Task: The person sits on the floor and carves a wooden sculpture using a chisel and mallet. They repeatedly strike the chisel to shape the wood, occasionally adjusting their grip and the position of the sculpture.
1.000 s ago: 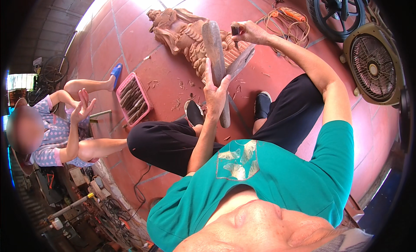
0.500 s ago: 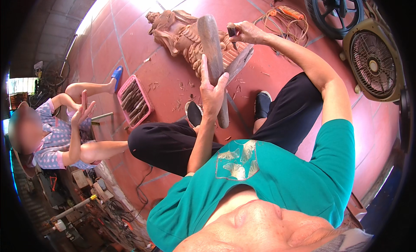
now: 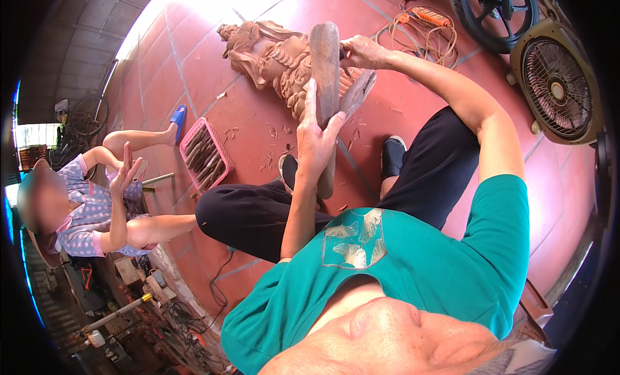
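Note:
My left hand (image 3: 315,142) is closed around a long, club-shaped wooden mallet (image 3: 325,68), index finger stretched along it. The mallet's wide end points away from me; its narrow end hangs below my hand. My right hand (image 3: 365,53) grips a dark, short-handled tool that looks like a chisel (image 3: 346,52), mostly hidden behind the mallet. Beyond and beneath lies a carved wooden figure (image 3: 268,62) with detailed folds, on its side on the floor. A greyish wooden piece (image 3: 358,94) sticks out at its near end, beside the mallet.
A pink basket (image 3: 229,157) of several slim wooden-handled tools stands left, near a seated person (image 3: 97,207) whose hands are raised. Wood chips (image 3: 271,159) dot the tiled floor. Right are a coiled orange cord (image 3: 433,17), a wheel (image 3: 497,13) and a box fan (image 3: 557,88).
My right hand has shifted left toward the mallet, so the dark tool is now mostly covered. The mallet stands slightly farther right and more upright. The other person's hands have moved closer together.

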A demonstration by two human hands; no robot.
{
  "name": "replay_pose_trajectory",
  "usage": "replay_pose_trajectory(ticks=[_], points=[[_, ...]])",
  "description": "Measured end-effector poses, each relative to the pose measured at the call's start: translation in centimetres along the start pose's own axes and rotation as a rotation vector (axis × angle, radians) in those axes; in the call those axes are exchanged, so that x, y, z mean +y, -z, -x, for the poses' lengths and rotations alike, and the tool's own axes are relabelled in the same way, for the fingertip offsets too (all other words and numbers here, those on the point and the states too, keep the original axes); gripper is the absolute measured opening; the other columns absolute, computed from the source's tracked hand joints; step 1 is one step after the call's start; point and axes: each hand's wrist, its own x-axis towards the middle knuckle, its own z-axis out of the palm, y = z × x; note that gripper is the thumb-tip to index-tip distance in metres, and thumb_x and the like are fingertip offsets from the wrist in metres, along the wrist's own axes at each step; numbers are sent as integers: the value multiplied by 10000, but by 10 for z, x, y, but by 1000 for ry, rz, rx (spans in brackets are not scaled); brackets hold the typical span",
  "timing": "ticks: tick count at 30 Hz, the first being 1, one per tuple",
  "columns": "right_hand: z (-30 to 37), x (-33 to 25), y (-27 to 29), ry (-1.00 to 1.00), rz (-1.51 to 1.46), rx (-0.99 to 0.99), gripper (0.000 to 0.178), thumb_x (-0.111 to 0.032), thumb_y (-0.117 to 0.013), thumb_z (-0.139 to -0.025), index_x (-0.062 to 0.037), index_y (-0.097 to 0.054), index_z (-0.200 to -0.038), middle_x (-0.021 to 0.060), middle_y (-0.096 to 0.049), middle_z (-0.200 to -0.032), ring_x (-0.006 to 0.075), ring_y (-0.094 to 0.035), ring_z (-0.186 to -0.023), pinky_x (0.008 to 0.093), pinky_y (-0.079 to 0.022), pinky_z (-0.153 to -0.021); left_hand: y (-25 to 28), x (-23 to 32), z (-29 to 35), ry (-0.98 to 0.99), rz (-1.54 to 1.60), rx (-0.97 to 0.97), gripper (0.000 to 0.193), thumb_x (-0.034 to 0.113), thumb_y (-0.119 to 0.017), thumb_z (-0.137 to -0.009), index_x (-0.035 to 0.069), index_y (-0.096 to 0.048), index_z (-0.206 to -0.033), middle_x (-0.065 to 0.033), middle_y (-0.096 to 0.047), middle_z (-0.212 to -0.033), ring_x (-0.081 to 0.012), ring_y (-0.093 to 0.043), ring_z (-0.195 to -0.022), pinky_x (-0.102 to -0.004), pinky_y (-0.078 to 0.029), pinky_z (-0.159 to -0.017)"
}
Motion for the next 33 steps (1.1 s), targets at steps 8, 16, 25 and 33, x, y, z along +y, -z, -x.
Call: replay_pose_trajectory(ticks=[8,16,25,33], points=[[12,11,23,-302,-472,-65,306,-312,-728,-893,-39,-627,-984,62,-697,-861,158,-666,-785,329,-548,-722,4,23,5,291,353,92,808,37,-645,-951,42,-188,-1617,-117,-530,-1343,-161,-570,-1069,-285,-487,-901],[37,12,29,-361,-653,4,319,-320,-748,-893,-44,-681,-1038,41,-711,-929,134,-692,-847,299,-591,-759,10,24,10,505,430,44,801,45,-645,-961,40,-187,-1619,-120,-528,-1412,-150,-578,-1129,-278,-492,-963],[29,5,25,-331,-567,-39,273,-280,-739,-920,-104,-675,-1119,0,-702,-981,92,-630,-888,272,-542,-742,4,10,14,407,438,62,809,50,-648,-961,49,-181,-1622,-105,-538,-1377,-129,-585,-1066,-262,-506,-902],[27,3,26,-343,-555,-59,274,-270,-739,-909,-92,-673,-1107,4,-693,-967,94,-629,-886,283,-546,-738,0,1,15,351,398,71,817,55,-651,-958,60,-176,-1622,-88,-540,-1252,-126,-567,-971,-260,-483,-821]])
